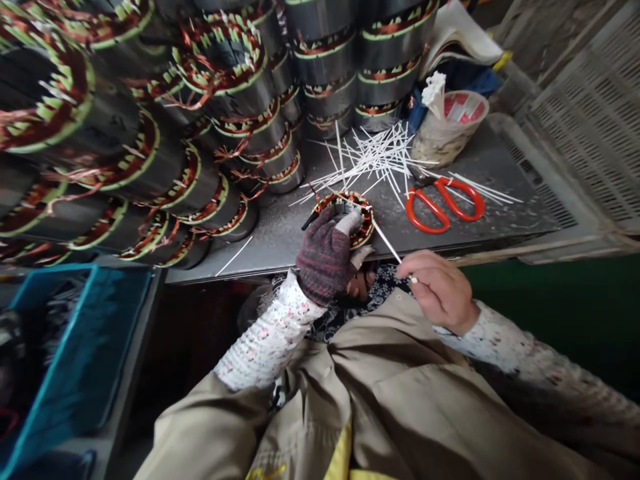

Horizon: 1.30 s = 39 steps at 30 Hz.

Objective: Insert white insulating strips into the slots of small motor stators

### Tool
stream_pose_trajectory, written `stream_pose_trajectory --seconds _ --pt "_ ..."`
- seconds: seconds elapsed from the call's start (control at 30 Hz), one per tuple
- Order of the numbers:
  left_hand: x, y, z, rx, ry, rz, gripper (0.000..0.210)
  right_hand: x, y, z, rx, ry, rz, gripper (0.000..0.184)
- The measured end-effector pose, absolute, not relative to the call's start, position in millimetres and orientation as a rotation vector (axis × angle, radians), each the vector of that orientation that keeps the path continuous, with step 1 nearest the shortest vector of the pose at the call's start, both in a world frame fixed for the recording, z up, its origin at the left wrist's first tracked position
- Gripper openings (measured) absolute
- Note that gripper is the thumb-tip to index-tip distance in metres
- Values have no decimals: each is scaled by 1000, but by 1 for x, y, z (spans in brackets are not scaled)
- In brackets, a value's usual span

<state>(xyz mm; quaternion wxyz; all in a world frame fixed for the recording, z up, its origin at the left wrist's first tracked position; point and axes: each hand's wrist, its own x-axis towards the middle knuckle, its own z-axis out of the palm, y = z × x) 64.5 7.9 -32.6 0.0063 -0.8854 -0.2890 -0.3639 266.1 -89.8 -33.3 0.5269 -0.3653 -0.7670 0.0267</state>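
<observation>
On the bench front edge sits a small motor stator [367, 230], its copper windings ringed by pale green insulation. My left hand [327, 257], in a dark knitted glove with a light fingertip covering, is closed over its near left side and hides much of it. My bare right hand [440, 287] pinches the end of a white cable tie [386, 240], which runs taut from the stator's right rim. Behind the stator lies a loose heap of white cable ties [377, 157]. Orange-handled scissors [445, 203] rest to the right of it.
Tall stacks of wound stators [250, 127] crowd the left and back of the bench. A tub [450, 133] holding a bundle of white ties stands at back right, near papers [460, 40]. Plastic crates [590, 120] are at right; a blue bin [85, 347] sits lower left.
</observation>
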Motion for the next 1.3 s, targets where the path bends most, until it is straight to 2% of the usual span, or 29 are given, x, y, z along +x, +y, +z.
stream_pose_trajectory --seconds 0.37,0.47,0.63,0.77,0.87,1.17,1.3 --pt "65 7 -33 -2756 -935 -1087 67 265 -87 -24 -1190 -1679 475 32" --pt "65 7 -38 -2783 -959 -1168 67 252 -67 -29 -1202 -1521 593 35" --pt "66 7 -40 -2994 -1129 -1595 51 237 -45 -39 -1216 -1304 759 32" --pt "67 10 -32 -3017 -1050 -1635 17 244 -51 -30 -1226 -1393 737 24" --pt "66 12 -29 -2977 -968 -1648 14 249 -53 -21 -1208 -1545 665 23" --pt "66 17 -37 -3034 -905 -1547 16 250 -35 -25 -1383 -1675 513 25" --pt "66 10 -26 -3095 -942 -1082 24 253 -43 -17 -1218 -1818 478 29"
